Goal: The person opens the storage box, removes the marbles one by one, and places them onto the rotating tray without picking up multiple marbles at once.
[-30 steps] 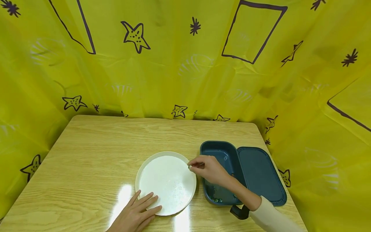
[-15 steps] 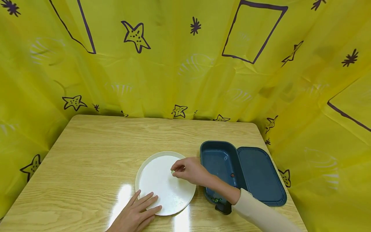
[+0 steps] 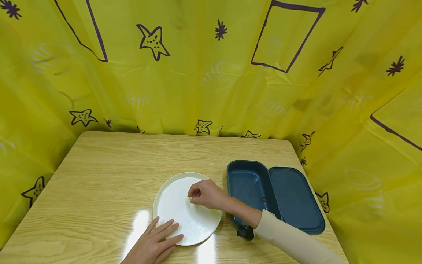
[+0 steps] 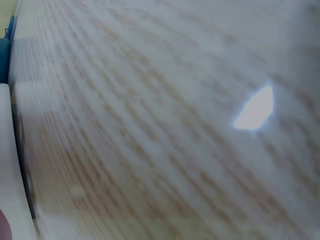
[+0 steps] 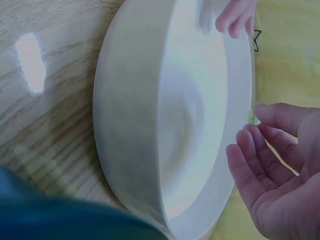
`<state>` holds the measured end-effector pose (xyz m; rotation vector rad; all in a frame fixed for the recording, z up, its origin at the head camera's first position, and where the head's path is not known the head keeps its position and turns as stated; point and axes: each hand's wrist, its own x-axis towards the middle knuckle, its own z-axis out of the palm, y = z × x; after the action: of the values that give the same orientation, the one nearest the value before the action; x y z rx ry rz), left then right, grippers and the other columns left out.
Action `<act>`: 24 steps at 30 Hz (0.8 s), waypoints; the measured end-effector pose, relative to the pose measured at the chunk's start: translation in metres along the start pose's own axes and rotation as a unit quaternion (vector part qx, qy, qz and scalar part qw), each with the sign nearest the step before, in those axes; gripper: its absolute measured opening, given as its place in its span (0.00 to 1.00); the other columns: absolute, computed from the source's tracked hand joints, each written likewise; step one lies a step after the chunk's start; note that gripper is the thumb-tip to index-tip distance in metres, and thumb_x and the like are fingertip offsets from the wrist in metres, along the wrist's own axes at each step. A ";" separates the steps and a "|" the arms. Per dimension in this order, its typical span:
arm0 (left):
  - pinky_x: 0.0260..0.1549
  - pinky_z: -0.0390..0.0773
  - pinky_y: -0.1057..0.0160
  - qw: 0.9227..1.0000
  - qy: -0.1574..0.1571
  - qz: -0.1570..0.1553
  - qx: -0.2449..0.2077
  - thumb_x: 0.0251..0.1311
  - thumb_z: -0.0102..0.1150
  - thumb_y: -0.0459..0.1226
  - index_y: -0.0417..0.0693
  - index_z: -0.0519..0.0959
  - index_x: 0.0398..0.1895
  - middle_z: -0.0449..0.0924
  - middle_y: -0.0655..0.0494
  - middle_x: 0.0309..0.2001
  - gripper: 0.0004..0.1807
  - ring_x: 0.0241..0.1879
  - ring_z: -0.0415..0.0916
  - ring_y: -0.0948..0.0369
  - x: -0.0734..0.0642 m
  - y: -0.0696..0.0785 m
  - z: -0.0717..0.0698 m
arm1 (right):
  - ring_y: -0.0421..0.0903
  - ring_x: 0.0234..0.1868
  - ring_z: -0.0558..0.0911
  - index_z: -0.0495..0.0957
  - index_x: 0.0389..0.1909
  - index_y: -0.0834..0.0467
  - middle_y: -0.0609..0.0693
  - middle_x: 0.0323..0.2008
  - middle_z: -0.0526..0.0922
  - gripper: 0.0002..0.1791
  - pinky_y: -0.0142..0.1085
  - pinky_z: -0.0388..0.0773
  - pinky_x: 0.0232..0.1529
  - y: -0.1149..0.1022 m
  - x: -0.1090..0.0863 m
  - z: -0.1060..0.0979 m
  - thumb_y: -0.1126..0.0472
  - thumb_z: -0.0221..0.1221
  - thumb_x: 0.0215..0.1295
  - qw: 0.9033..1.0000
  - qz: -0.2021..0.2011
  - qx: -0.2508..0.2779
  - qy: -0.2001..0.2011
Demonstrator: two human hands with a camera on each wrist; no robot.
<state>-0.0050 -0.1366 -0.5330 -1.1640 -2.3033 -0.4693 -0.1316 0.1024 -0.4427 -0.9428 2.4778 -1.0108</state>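
Right hand: yours [image 3: 206, 194], reaching in over the plate from about 3 o'clock; your grip is narrow, thumb and forefinger pinching one small piece.
Small piece: pale greenish [image 5: 251, 117], between your fingertips, over the plate just 12 o'clock of its centre; mostly hidden by your fingers.
Plate: one, round, white, raised rim [image 3: 162, 190], lying on the wood-grain table [image 3: 112, 168].
Left hand: yours [image 3: 155, 240], at the plate's 7 o'clock; grip wide, fingers spread and resting across the rim.
Container: one, dark blue [image 3: 245, 183], uncovered, at 2 to 3 o'clock from the plate.
Bead: one, reddish-brown [image 3: 263, 199], inside the container, near its 4 o'clock wall.
Lid: one, dark blue [image 3: 295, 200], flat, just beside the container at 3 o'clock.
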 end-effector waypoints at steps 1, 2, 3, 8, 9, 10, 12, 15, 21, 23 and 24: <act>0.73 0.43 0.53 1.000 0.002 0.001 0.001 0.80 0.35 0.50 0.59 0.84 0.52 0.81 0.53 0.56 0.23 0.57 0.77 0.53 0.000 0.000 0.000 | 0.32 0.29 0.79 0.85 0.33 0.57 0.42 0.27 0.83 0.04 0.25 0.77 0.34 0.000 0.001 0.001 0.69 0.68 0.60 1.000 0.004 -0.002 -0.002; 0.73 0.43 0.53 1.000 0.004 0.003 0.004 0.80 0.35 0.50 0.59 0.84 0.52 0.81 0.53 0.56 0.23 0.57 0.77 0.53 0.000 0.000 0.001 | 0.31 0.29 0.78 0.85 0.32 0.57 0.42 0.27 0.83 0.04 0.25 0.77 0.34 0.000 0.001 0.003 0.69 0.69 0.60 1.000 0.007 -0.007 -0.003; 0.73 0.43 0.53 1.000 0.006 0.005 0.006 0.80 0.36 0.50 0.59 0.84 0.52 0.81 0.53 0.56 0.23 0.57 0.77 0.53 0.000 0.000 0.001 | 0.31 0.29 0.78 0.85 0.32 0.57 0.41 0.27 0.83 0.04 0.25 0.77 0.34 0.000 0.002 0.004 0.69 0.69 0.60 1.000 0.011 -0.011 -0.004; 0.73 0.43 0.53 1.000 0.014 0.005 0.005 0.80 0.36 0.50 0.59 0.84 0.51 0.81 0.53 0.56 0.23 0.56 0.77 0.53 -0.002 -0.001 0.003 | 0.31 0.29 0.77 0.85 0.31 0.56 0.42 0.28 0.84 0.05 0.24 0.75 0.34 -0.002 0.004 0.011 0.69 0.68 0.59 0.999 0.018 -0.035 -0.015; 0.73 0.43 0.53 1.000 0.015 0.003 0.003 0.80 0.36 0.50 0.59 0.84 0.51 0.81 0.53 0.56 0.23 0.56 0.77 0.53 -0.002 -0.001 0.003 | 0.31 0.30 0.77 0.85 0.31 0.56 0.42 0.28 0.84 0.05 0.24 0.75 0.34 -0.002 0.005 0.012 0.69 0.68 0.58 0.999 0.019 -0.038 -0.017; 0.73 0.44 0.53 1.000 0.017 0.003 0.001 0.80 0.36 0.50 0.59 0.84 0.51 0.82 0.52 0.56 0.23 0.56 0.77 0.53 -0.002 -0.001 0.003 | 0.31 0.30 0.77 0.85 0.30 0.56 0.42 0.28 0.83 0.05 0.24 0.75 0.34 -0.002 0.005 0.014 0.69 0.68 0.58 0.999 0.019 -0.042 -0.019; 0.73 0.44 0.52 1.000 0.023 0.004 -0.002 0.80 0.36 0.50 0.59 0.84 0.51 0.82 0.52 0.56 0.23 0.56 0.77 0.52 -0.002 -0.001 0.004 | 0.30 0.29 0.76 0.85 0.30 0.55 0.40 0.26 0.82 0.05 0.24 0.74 0.34 -0.002 0.006 0.016 0.69 0.69 0.57 0.998 0.018 -0.052 -0.019; 0.73 0.45 0.51 1.000 0.029 0.009 -0.001 0.80 0.38 0.50 0.59 0.84 0.52 0.81 0.52 0.56 0.21 0.57 0.77 0.52 -0.002 -0.002 0.006 | 0.30 0.29 0.75 0.85 0.29 0.54 0.38 0.25 0.80 0.05 0.23 0.73 0.33 -0.001 0.008 0.020 0.68 0.69 0.57 0.998 0.015 -0.066 -0.016; 0.73 0.45 0.51 1.000 0.024 0.009 0.004 0.80 0.37 0.50 0.58 0.84 0.52 0.81 0.52 0.56 0.22 0.56 0.77 0.52 -0.002 -0.002 0.005 | 0.30 0.28 0.75 0.85 0.29 0.55 0.38 0.25 0.80 0.06 0.23 0.72 0.33 0.001 0.011 0.025 0.70 0.68 0.55 0.998 0.016 -0.064 -0.021; 0.73 0.44 0.52 1.000 0.020 0.007 0.004 0.80 0.36 0.50 0.59 0.84 0.51 0.81 0.52 0.56 0.22 0.56 0.77 0.53 -0.002 -0.001 0.003 | 0.30 0.29 0.75 0.85 0.29 0.55 0.39 0.25 0.81 0.07 0.23 0.72 0.33 0.003 0.012 0.027 0.70 0.67 0.55 0.998 0.016 -0.065 -0.023; 0.73 0.44 0.52 1.000 0.019 0.007 0.004 0.80 0.36 0.50 0.59 0.84 0.51 0.81 0.52 0.56 0.23 0.56 0.77 0.53 -0.002 -0.001 0.003 | 0.30 0.29 0.75 0.85 0.29 0.54 0.39 0.25 0.81 0.07 0.23 0.72 0.33 0.004 0.012 0.028 0.71 0.67 0.55 0.997 0.015 -0.066 -0.023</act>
<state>-0.0059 -0.1368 -0.5365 -1.1568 -2.2614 -0.4717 -0.1283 0.0821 -0.4652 -0.9530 2.5390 -0.8145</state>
